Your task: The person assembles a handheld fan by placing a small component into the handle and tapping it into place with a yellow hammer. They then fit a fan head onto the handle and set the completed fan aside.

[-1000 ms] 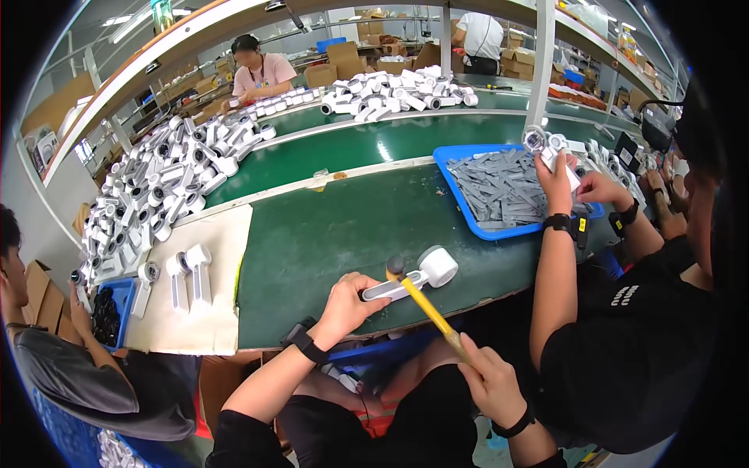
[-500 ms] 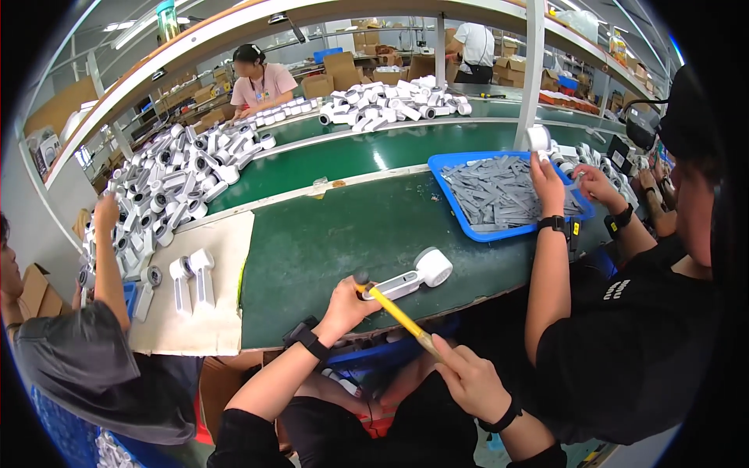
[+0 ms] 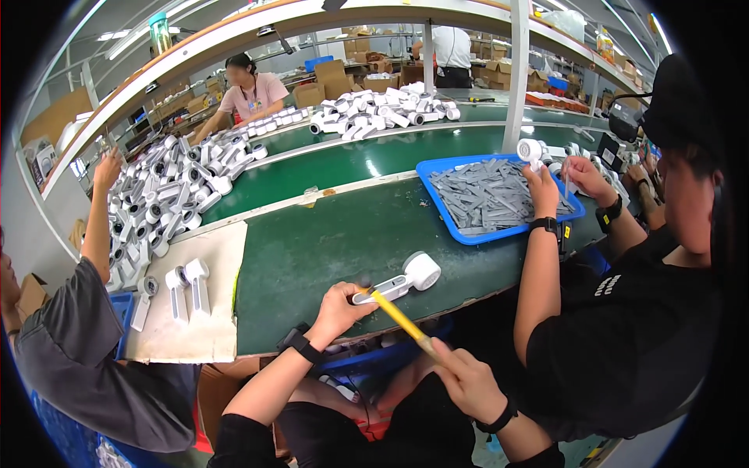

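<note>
On the green bench in front of me lies a white device with a round grilled head and a long slotted handle (image 3: 422, 271); it looks like a shower head. The handle's near end is pinched by my left hand (image 3: 337, 313), its fingers closed around the sides. My right hand (image 3: 470, 386) is wrapped around the lower handle of a yellow-handled hammer (image 3: 399, 316). The small dark hammer head is over the device's handle end, close to my left fingertips. Whether it touches the handle is hard to tell.
A blue tray (image 3: 460, 235) of grey strips stands right of centre, beside a co-worker's hands (image 3: 544, 191). On the left, several similar white devices lie on a beige board (image 3: 222, 327), with a large pile (image 3: 168, 187) behind. Another person sits across the green conveyor (image 3: 312, 162).
My hands keep their grips, with the hammer head still over the device's handle. The view has shifted slightly. The person across the conveyor has stretched an arm toward the pile.
</note>
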Action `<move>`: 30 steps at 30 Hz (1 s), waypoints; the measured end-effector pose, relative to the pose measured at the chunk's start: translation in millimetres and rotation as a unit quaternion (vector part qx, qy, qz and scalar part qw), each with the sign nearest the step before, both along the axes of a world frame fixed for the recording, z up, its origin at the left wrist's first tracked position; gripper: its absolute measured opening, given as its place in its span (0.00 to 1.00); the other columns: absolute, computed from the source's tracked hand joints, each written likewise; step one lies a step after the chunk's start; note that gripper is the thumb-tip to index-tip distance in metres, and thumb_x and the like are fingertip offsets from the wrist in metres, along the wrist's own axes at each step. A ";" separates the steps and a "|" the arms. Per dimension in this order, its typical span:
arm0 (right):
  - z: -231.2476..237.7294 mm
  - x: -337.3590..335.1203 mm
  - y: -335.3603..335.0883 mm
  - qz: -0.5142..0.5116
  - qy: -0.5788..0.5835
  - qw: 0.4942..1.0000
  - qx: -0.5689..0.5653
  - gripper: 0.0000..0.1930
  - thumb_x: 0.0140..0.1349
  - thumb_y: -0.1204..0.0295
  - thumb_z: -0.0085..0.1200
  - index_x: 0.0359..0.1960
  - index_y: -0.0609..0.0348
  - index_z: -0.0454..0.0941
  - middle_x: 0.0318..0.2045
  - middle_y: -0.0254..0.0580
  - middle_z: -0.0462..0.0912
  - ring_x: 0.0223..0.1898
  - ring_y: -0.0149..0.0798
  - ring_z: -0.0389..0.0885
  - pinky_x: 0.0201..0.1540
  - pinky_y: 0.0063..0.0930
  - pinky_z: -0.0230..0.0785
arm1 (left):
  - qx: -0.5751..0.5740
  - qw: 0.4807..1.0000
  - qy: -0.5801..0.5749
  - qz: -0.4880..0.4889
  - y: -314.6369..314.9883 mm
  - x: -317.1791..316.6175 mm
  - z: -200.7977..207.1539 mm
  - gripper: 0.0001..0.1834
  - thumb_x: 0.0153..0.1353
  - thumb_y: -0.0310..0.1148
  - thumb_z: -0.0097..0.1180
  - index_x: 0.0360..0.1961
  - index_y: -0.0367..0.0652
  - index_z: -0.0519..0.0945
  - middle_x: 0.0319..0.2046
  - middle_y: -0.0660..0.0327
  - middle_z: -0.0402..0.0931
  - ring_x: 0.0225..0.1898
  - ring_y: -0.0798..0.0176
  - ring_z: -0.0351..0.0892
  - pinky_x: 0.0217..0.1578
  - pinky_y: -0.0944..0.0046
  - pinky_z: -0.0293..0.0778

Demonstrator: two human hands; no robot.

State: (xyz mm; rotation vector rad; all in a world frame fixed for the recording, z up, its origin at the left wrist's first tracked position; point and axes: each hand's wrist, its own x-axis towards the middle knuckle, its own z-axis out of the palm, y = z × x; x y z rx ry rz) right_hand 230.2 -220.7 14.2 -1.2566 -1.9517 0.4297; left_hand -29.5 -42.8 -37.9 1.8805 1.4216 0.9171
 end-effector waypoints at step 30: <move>-48.3 26.4 -18.3 -0.058 0.211 0.974 -0.059 0.28 0.60 0.81 0.57 0.64 0.65 0.70 0.27 0.41 0.75 0.25 0.31 0.71 0.30 0.23 0.63 | 0.113 0.820 0.344 0.442 -4.4 -246.1 -4.5 0.24 0.57 0.34 0.62 0.54 0.38 0.75 0.47 0.45 0.78 0.48 0.42 0.78 0.48 0.47 0.75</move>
